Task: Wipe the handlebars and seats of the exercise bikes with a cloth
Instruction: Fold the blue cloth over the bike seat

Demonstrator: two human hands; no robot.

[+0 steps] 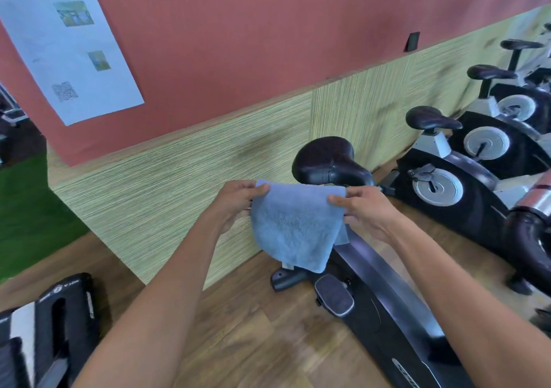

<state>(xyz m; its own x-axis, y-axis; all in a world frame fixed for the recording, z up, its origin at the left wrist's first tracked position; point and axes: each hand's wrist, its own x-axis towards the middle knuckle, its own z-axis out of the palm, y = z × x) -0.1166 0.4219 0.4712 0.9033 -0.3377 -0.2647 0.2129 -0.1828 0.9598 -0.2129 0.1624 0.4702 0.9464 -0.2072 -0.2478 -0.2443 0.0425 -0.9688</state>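
Cloth held spread at centre frame, in front of the nearest bike seat.

The blue cloth [295, 226] is pinched at its upper corners by the left hand [238, 201] and right hand [365, 211]; the black seat [325, 161] is seen just above it.

Hidden behind the hanging light-blue fluffy cloth [295, 226]: the seat post of the nearest black exercise bike [384, 307]. Cut off by the right edge: thick black curved handlebar [527, 238]. Too blurred to read: white paper poster [68, 44] on the wall.
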